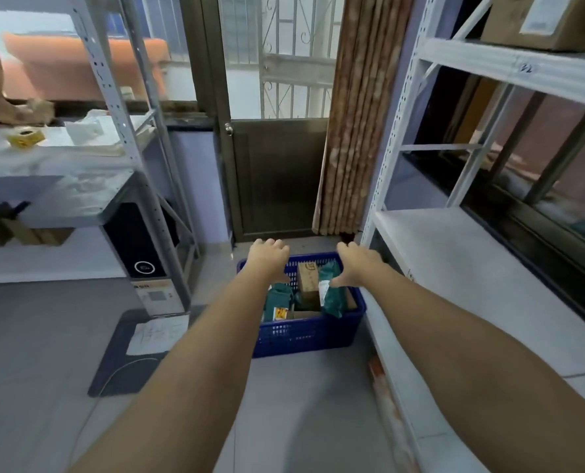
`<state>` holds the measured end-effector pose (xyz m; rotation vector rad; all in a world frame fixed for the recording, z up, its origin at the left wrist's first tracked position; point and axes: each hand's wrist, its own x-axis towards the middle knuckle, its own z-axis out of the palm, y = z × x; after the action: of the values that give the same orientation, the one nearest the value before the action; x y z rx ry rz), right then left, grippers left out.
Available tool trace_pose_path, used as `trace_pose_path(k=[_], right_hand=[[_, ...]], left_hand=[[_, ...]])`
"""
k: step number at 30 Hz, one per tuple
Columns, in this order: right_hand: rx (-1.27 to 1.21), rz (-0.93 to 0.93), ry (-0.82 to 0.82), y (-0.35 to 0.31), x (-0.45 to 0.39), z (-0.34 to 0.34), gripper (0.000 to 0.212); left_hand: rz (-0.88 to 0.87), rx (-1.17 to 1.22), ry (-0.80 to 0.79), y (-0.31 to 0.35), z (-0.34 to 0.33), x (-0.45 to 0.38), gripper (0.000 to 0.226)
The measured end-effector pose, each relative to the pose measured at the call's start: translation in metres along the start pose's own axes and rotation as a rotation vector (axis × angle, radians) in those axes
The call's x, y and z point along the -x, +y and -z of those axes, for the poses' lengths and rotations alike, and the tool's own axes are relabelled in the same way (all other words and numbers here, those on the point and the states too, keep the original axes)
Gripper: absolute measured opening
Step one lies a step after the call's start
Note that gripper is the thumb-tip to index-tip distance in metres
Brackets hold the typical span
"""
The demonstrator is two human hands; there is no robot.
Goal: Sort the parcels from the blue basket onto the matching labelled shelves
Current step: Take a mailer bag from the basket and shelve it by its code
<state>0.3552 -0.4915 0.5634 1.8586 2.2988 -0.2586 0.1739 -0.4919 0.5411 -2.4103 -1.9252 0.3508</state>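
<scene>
A blue basket (304,332) stands on the floor between two racks. Inside it lie a brown cardboard parcel (308,279), a green bag parcel (333,297) with a white label on the right, and another green parcel (277,300) on the left. My left hand (269,256) reaches out over the basket's far left rim, palm down, fingers apart, holding nothing. My right hand (354,264) hovers over the far right side, fingers spread, its thumb close to the green bag. The white shelf rack (509,59) on the right carries a handwritten number label (526,67).
A cardboard box (537,22) sits on the right rack's upper shelf. The left rack (62,165) holds a tape roll (24,136) and white wrapping. A dark floor mat (141,349) with a paper lies left of the basket. A metal door (277,175) and a curtain (363,114) stand behind.
</scene>
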Motion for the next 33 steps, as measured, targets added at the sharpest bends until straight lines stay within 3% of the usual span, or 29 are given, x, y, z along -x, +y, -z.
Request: trace_pose_path(k=[18,28,33], right_hand=[[-0.159,-0.089,-0.316,0.106,-0.24,-0.069,0.081],[-0.365,-0.211,-0.528,0.148,-0.337,-0.125,0.066],[-0.452,-0.309,-0.582,0.149,-0.366,-0.145,0.061]], left_hand=[[0.031,0.121,-0.233,-0.005,-0.088,-0.228,0.056],[0.011,0.161,-0.415,-0.017,-0.132,-0.317,0.058],[-0.06,0.184,-0.505,-0.021,-0.159,-0.369,0.04]])
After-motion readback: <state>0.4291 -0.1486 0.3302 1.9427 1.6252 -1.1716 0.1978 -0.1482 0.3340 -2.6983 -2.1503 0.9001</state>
